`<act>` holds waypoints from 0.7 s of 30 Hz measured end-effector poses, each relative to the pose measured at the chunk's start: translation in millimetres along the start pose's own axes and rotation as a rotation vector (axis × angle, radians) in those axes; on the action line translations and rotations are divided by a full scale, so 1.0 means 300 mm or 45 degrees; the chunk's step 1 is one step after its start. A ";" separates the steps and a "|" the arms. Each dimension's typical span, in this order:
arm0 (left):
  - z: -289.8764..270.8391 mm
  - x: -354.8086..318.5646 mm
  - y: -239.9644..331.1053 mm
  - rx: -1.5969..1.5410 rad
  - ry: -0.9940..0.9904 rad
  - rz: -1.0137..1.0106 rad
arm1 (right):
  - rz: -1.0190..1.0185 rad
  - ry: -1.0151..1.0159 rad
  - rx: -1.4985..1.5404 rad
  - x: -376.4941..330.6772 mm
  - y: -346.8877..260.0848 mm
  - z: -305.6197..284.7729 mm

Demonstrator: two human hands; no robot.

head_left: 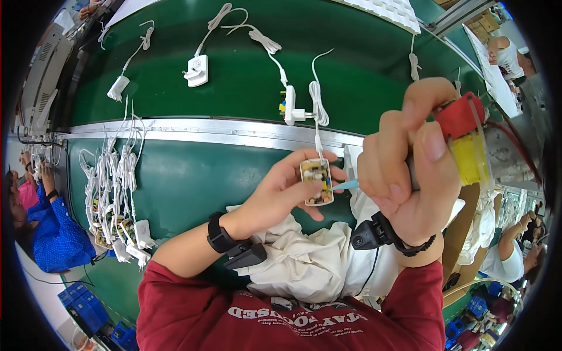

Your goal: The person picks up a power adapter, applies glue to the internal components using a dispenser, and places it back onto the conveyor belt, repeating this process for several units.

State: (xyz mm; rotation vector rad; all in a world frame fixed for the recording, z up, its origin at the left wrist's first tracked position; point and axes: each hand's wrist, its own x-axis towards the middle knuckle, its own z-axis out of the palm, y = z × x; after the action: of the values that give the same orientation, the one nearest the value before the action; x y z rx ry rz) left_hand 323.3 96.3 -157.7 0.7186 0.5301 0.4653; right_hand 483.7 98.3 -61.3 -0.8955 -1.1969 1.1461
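Observation:
My left hand (272,196) holds an open white charger housing (317,174), its thumb lying over the near part. A circuit board with small yellow, green and orange parts shows inside, and a white cable runs up from its far end. In my right hand (410,169) is a grey dispenser with a red block and yellow band (470,158), fingers wrapped round it. Its blue tapered nozzle (346,185) points left, the tip at the right edge of the charger's board; whether it touches cannot be told. Beyond lies another charger (290,105) with yellow parts exposed.
Closed white chargers (198,71) with bundled cables lie on the green belt behind a metal rail (205,133). At left, several cabled chargers (126,225) are heaped on the green table. White cloth (298,257) covers my lap. A co-worker in blue (58,234) sits at left; others are at right.

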 end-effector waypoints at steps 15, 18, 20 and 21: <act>-0.034 -0.018 -0.018 -0.105 0.023 0.126 | 0.023 -0.092 0.016 -0.026 0.029 0.022; -0.044 -0.015 -0.019 -0.104 0.003 0.120 | 0.024 -0.109 0.018 -0.031 0.026 0.012; -0.048 -0.015 -0.019 -0.105 -0.005 0.119 | 0.025 -0.122 0.021 -0.039 0.025 0.014; -0.047 -0.015 -0.020 -0.174 -0.027 0.102 | 0.026 -0.129 0.023 -0.041 0.027 0.022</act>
State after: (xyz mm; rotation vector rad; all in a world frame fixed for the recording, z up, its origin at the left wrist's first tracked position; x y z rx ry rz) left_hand 312.7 96.6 -169.6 0.6141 0.4463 0.5629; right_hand 475.9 87.7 -70.9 -0.8459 -1.2598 1.2294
